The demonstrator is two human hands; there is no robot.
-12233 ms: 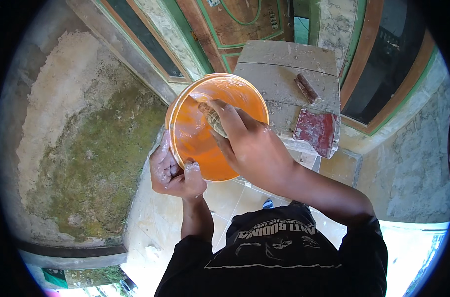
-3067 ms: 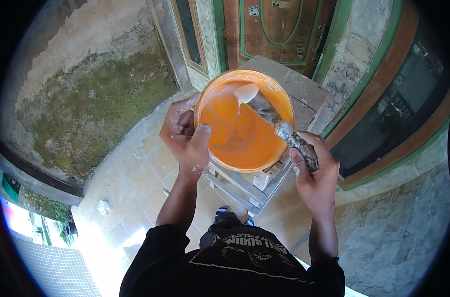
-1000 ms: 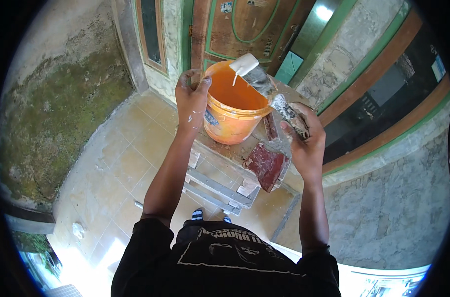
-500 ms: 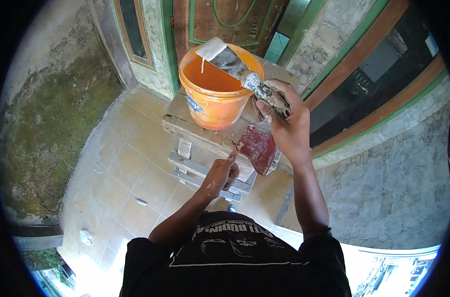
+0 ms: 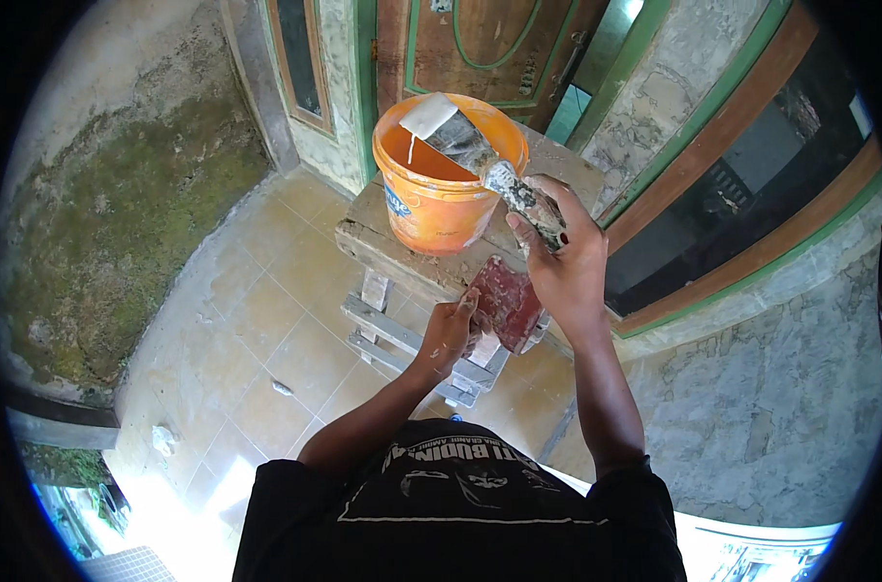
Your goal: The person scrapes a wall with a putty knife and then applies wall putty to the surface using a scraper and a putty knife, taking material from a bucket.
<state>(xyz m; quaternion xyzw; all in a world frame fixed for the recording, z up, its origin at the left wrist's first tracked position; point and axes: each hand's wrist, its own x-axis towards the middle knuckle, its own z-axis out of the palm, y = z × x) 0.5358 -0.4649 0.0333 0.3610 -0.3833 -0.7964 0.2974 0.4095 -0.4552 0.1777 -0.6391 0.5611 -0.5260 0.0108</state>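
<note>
My right hand (image 5: 575, 247) is closed round the crusted handle of a putty knife (image 5: 463, 144). The knife's blade slants up and left over the mouth of an orange bucket (image 5: 439, 215), with a lump of white putty (image 5: 428, 116) on its end. A thin strand of putty hangs from that lump. Lower down, my left hand (image 5: 450, 335) grips the left edge of a dark red flat plastering board (image 5: 507, 303), smeared with putty. The fingers beneath the board are partly hidden. My right wrist passes close to the board's right side.
The bucket stands on a worn wooden bench (image 5: 363, 241) with slatted lower rungs. Behind is a brown and green door (image 5: 392, 68); a window frame (image 5: 722, 126) runs along the right. A mossy wall (image 5: 169, 213) borders the tiled floor (image 5: 237, 359), where small debris lies.
The view has shifted, so bucket, bench and door appear farther right. My left hand and the board sit slightly higher and closer to the bench. The knife blade has dipped a little over the bucket.
</note>
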